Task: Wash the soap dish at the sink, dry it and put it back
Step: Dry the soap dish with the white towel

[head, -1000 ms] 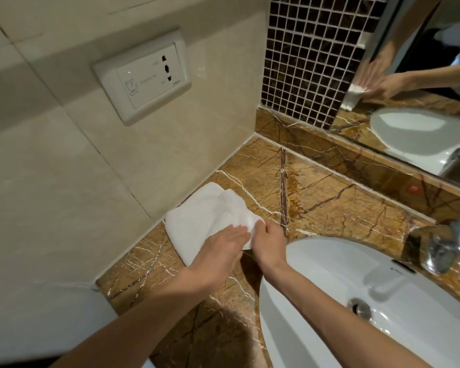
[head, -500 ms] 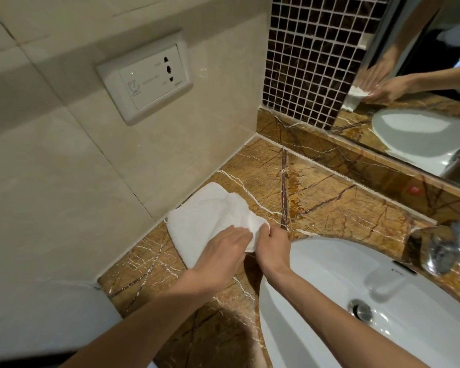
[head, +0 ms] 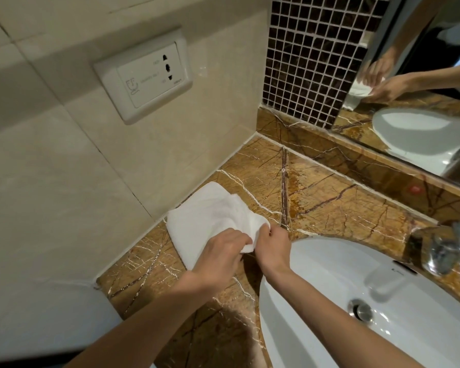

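Note:
A white folded towel lies on the brown marble counter against the left wall. My left hand rests on the towel's near corner with its fingers curled into the cloth. My right hand pinches the towel's right edge next to the left hand. The soap dish itself does not show; I cannot tell whether it is under the towel or the hands. The white sink lies just right of both hands.
A chrome tap stands at the right edge behind the sink, and a drain sits in the basin. A wall socket is on the beige tiles. A mirror and dark mosaic tiles back the counter.
Both hands have stayed on the towel's near right corner. The towel's right edge has been pulled up and bunched slightly between the fingers.

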`<state>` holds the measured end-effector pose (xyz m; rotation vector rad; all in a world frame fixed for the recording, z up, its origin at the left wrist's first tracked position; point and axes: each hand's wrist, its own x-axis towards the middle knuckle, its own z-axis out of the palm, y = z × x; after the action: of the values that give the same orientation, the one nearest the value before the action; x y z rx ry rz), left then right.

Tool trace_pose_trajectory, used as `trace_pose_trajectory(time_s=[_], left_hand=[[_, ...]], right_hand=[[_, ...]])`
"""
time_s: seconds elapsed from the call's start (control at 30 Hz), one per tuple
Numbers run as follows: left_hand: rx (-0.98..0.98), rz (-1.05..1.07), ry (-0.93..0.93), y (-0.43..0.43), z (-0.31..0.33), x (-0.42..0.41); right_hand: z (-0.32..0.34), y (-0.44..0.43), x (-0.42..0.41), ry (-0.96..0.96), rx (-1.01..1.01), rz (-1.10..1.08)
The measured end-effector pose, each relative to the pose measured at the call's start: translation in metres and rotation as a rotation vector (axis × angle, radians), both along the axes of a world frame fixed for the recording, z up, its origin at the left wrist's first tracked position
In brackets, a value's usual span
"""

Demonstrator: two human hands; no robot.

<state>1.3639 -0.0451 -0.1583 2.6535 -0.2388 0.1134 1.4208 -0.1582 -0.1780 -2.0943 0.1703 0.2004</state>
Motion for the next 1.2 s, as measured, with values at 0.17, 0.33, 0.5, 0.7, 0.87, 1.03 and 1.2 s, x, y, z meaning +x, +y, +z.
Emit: trace_pose_trajectory(time_s=[0.17,0.33,0.5,0.7,0.87,1.03,1.2], left_hand=[[0.168,-0.085,0.070,0.001,-0.003,0.007],[0.238,-0.039,0.183,-0.009,-0.001,0.008],[0.057,0.064,0.170,-0.009,0.005,0.008],[-0.107,0.048,0.065,0.014,0.002,0.002],[-0.060,0.021,0.101,0.024,-0.002,0.001],[0.017,0.108,0.117,-0.001,-0.005,0.007],[-0.014,0.135,0.077,-0.005,-0.007,0.006]], right_hand=[[-0.001,-0.006,0.002,-0.027,-0.011,0.096],[0.000,-0.007,-0.002,0.059,0.049,0.115],[0.001,-0.002,-0.005,0.323,0.273,-0.035],[0.001,-0.007,0.004,0.495,0.553,-0.039],[0.001,-0.003,0.017,0.388,0.379,0.093],[-0.001,0.006,0.003,0.084,0.210,0.071],[-0.007,0.000,0.002,0.216,0.313,0.001]])
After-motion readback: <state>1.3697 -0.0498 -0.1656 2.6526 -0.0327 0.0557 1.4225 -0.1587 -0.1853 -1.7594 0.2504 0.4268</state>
